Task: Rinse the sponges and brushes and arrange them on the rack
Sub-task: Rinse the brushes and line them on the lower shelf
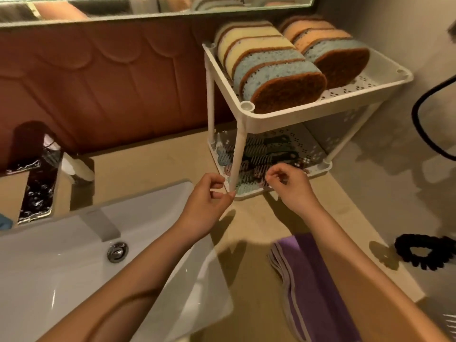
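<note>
head | sponges (271, 70) upright in two rows on rack (308, 108) top shelf | brushes (266, 154) on its lower shelf, just behind both hands | left hand (209, 196) curled at rack's front post (238, 154), grip unclear | right hand (288, 186) apart, loosely curled, holding nothing

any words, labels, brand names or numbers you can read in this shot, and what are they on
No text can be read.
A possible faint mark on top of the tap: too small and blurred to read.
The sponges, rack and purple cloth show no print.
</note>
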Motion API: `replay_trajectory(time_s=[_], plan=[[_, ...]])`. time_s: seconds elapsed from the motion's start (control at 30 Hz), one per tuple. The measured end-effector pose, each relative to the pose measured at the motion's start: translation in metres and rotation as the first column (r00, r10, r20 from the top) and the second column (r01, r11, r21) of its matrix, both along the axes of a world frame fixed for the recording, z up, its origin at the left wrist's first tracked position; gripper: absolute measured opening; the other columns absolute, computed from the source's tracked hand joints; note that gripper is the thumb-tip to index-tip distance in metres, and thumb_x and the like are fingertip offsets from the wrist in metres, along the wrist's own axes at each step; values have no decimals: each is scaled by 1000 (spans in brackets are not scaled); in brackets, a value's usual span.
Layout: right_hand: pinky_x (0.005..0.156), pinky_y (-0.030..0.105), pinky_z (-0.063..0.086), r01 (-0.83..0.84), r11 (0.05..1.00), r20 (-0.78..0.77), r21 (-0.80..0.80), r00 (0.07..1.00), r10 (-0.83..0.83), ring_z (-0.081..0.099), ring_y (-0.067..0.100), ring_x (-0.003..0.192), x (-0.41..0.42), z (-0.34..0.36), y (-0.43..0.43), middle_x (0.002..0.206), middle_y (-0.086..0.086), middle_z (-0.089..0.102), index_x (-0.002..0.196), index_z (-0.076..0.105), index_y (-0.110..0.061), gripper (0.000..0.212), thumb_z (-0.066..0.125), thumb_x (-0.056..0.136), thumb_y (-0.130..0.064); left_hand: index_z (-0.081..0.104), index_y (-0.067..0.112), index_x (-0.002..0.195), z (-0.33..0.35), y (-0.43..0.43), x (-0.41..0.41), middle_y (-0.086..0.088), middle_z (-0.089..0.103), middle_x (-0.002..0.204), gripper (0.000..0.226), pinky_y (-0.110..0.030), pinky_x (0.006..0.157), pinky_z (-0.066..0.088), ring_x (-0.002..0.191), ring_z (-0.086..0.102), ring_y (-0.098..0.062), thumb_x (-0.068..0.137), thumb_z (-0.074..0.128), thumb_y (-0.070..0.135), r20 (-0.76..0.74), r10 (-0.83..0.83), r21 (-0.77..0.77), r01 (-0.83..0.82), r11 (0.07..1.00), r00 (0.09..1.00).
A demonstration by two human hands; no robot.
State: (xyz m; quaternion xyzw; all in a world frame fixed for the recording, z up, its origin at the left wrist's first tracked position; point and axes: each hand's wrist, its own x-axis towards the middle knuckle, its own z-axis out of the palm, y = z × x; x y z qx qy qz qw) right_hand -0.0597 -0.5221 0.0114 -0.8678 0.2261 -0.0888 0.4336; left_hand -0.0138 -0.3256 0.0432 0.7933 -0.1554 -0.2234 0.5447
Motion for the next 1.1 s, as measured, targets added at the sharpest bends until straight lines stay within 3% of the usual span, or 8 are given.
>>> replay_trajectory(time_s=[0.07, 0.2, 0.37, 0.47, 0.73, 0.9, 1.1], plan=[[62, 13, 41, -35, 999, -10, 5, 999, 36, 59, 29, 82, -17, 6, 18, 88, 17, 66, 90, 65, -8, 6, 61, 87, -12, 55, 9, 104, 3, 16, -5, 2, 55, 87, 14, -5, 59, 41, 73, 52, -3, 91, 57, 12, -23, -79, 17, 79, 997, 997], [74, 34, 49, -115, 991, -57, 72, 991, 119, 60, 28, 78, -44, 12, 64, 85, 17, 67, 87, 65, -19, 7, 62, 86, -12, 60, 11, 98, 5, 61, -20, 6, 58, 81, 8, -9, 66, 42, 71, 54, -2, 92, 56, 13, 20, -210, 107, 207, 972, 977], [69, 24, 44, -246, 961, -102, 128, 960, 260, 55, 14, 72, -63, 9, 125, 80, 13, 66, 88, 66, -20, 9, 62, 86, -13, 60, 16, 99, 3, 124, -43, -1, 63, 90, 10, -23, 74, 45, 83, 58, -16, 92, 55, 21, 21, -247, 227, 236, 945, 969], [67, 21, 41, -341, 925, -127, 167, 923, 363, 52, 9, 67, -68, 5, 165, 71, 1, 59, 86, 64, -24, 9, 61, 86, -15, 59, 18, 104, -1, 168, -56, 0, 65, 98, 16, -33, 83, 49, 93, 61, -19, 91, 55, 27, -15, -249, 311, 241, 920, 968], [73, 23, 47, -560, 817, -196, 136, 794, 576, 57, 9, 72, -59, -2, 265, 77, -7, 63, 92, 66, -21, 7, 61, 87, -19, 57, 19, 111, -8, 275, -79, 3, 63, 104, 24, -29, 87, 47, 96, 60, -15, 92, 52, 34, -90, -40, 389, 72, 918, 995], [72, 22, 45, -663, 737, -228, 127, 704, 673, 54, 7, 67, -44, 6, 323, 74, -8, 59, 93, 66, -20, 8, 59, 88, -19, 55, 18, 116, -9, 334, -88, 5, 57, 101, 28, -25, 78, 46, 86, 56, -11, 94, 50, 35, -79, 82, 411, -43, 911, 993], [72, 23, 44, -805, 589, -266, 78, 552, 790, 55, 9, 74, -15, 11, 397, 85, -5, 61, 98, 65, -17, 12, 57, 90, -20, 56, 16, 113, -19, 420, -101, 5, 57, 95, 26, -27, 79, 45, 85, 55, -14, 93, 52, 32, -87, 292, 401, -235, 885, 952]])
